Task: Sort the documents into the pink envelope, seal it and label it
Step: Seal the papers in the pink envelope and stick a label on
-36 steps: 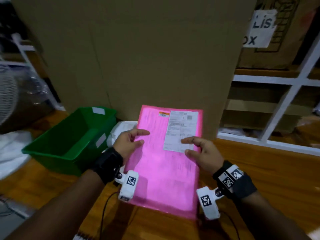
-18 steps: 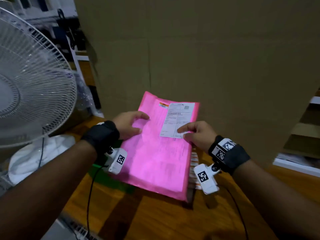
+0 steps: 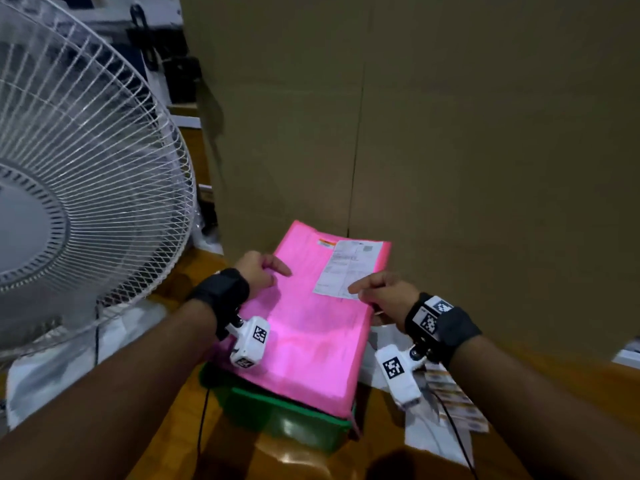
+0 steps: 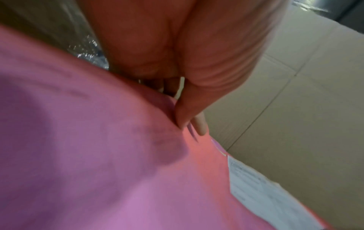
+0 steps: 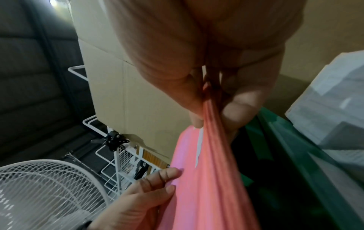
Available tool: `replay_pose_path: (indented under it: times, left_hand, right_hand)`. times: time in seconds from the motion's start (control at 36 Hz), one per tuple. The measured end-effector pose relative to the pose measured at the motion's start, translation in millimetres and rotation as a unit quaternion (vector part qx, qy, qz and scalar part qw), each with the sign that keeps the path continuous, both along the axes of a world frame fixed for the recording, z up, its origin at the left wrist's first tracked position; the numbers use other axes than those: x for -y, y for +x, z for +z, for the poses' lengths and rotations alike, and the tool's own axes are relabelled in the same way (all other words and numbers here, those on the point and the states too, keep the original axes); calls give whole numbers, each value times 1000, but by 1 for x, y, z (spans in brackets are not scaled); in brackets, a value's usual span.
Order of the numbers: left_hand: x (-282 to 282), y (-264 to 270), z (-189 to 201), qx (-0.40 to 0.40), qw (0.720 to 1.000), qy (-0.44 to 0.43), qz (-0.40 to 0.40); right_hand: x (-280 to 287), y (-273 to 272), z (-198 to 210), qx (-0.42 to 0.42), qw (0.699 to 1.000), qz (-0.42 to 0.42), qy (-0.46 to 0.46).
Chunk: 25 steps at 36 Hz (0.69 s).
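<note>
Both hands pinching pink envelope [image 3: 311, 320] edges above green bin [image 3: 287, 419]; left hand [image 3: 256, 273] thumb on top; right hand [image 3: 388, 294] thumb on label [image 3: 349, 268].

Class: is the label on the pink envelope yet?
On: a white label lies flat on the envelope, which both hands hold.

The print on the label [image 3: 348, 268] is too small to be read; most of the green bin [image 3: 287, 415] is hidden under the pink envelope [image 3: 304, 327], and the fan [image 3: 79, 188] is cut off at the left edge

left hand [image 3: 254, 273] pinching, right hand [image 3: 389, 294] pinching, forearms extended
</note>
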State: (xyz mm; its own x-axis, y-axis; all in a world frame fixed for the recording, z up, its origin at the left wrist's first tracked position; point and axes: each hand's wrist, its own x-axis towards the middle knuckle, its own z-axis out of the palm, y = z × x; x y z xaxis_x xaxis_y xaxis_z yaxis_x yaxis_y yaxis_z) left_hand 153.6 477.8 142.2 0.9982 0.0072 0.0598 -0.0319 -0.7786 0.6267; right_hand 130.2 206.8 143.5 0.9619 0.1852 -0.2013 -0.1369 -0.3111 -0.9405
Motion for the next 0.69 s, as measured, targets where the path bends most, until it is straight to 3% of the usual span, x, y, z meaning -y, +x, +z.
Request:
replay_pose_path:
  times: [0.08,0.22,0.44,0.69]
  left_hand:
    - [1,10,0,17,999,-44,9]
    - [13,23,-2,21,1000,-6,5]
    - [18,18,-25,-3,998,44,48]
    - [11,4,-40,-8,995,79,65]
  right_hand:
    - [-7,6,-1,-11,1000,-13,-12]
    - [-18,14,-13,19,995,-41,-91]
    - [-22,18,-24,93,960,-5,-263]
    - [-26,46,-43,96,943,-49,-314]
